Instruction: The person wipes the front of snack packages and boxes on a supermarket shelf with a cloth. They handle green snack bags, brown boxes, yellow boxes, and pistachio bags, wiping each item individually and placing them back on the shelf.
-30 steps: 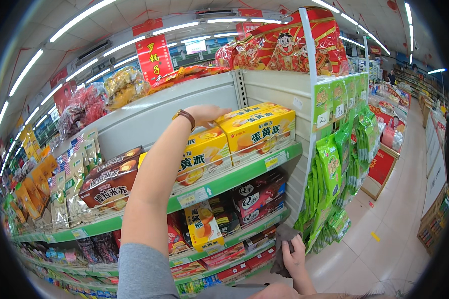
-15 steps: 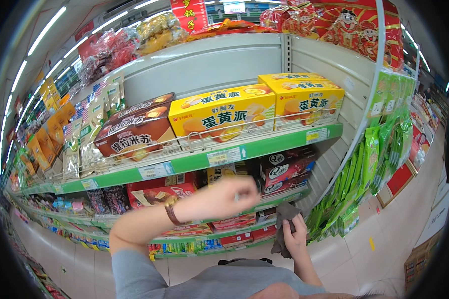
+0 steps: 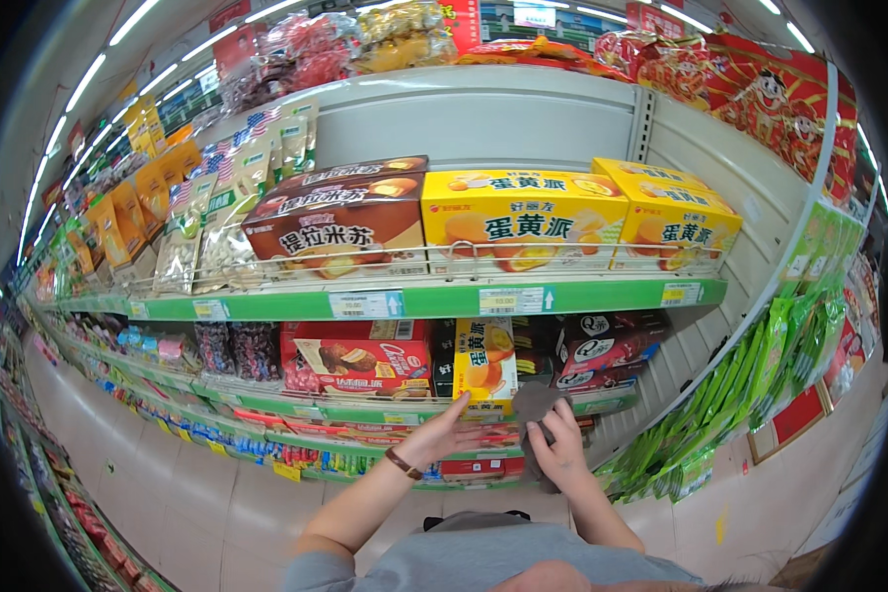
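Note:
My left hand (image 3: 444,432), with a brown band on its wrist, is open at the front of the lower shelf, its fingertips beside the bottom of a narrow yellow snack box (image 3: 484,357). Whether the fingers touch the box I cannot tell. In my right hand (image 3: 560,444) a crumpled dark grey cloth (image 3: 536,409) is gripped, held just in front of the lower shelf's edge. Red snack boxes (image 3: 358,360) lie left of the yellow one, and dark boxes (image 3: 607,350) stand to its right.
Above, the green-edged shelf (image 3: 622,297) carries a brown box (image 3: 335,222) and yellow boxes (image 3: 518,222) behind a low wire rail. Green packets (image 3: 735,375) hang at the right past the white side panel (image 3: 705,143). Pouches (image 3: 133,227) line the left.
My left arm has come down from across the shelf front, and its blurred, curled hand now has its fingers out by the yellow box. The cloth has shifted slightly left; the view has turned left.

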{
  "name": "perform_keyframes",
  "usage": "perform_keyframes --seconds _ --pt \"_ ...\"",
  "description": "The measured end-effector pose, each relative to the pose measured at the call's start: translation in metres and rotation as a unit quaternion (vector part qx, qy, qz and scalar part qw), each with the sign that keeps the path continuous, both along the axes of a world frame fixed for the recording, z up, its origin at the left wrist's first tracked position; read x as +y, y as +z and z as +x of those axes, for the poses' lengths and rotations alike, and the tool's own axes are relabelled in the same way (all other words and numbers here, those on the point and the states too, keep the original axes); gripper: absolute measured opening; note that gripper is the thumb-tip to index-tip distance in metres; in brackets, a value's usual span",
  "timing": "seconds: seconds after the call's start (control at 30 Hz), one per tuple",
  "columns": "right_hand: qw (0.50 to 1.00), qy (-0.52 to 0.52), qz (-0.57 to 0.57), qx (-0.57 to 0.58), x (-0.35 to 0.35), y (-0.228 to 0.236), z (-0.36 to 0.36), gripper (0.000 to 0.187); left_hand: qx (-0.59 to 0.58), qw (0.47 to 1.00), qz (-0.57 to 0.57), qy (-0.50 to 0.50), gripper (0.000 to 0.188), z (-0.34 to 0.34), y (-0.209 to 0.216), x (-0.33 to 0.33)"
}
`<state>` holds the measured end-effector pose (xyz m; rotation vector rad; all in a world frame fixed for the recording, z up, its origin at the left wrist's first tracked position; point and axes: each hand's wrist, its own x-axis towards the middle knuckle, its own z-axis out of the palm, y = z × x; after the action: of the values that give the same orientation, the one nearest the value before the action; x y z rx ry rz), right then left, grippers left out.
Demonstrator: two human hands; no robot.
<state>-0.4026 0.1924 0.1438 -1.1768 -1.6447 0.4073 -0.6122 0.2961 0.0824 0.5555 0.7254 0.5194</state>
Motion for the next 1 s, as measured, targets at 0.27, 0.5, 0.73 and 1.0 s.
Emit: perform_keyframes --seconds 0.27,0.5,0.73,1.0 --pt "0.996 -0.01 0.057 -0.072 0.005 -0.005 -0.012 0.021 -0.023 0.981 0.077 0.175 0.052 0.005 -0.009 -0.005" --pt "0.979 0.05 0.122 -0.155 0.012 -0.017 -0.028 0.016 0.15 0.935 0.308 0.09 0.053 -0.041 0.02 -0.064" --pt "0.957 -0.078 0.224 -0.166 0.017 0.004 -0.013 0.02 0.28 0.85 0.446 0.016 0.073 -0.099 0.074 -0.079" --pt "0.939 -0.253 0.234 0.009 -0.005 0.015 0.034 0.03 0.182 0.839 0.51 0.048 0.083 -0.13 0.188 -0.074"
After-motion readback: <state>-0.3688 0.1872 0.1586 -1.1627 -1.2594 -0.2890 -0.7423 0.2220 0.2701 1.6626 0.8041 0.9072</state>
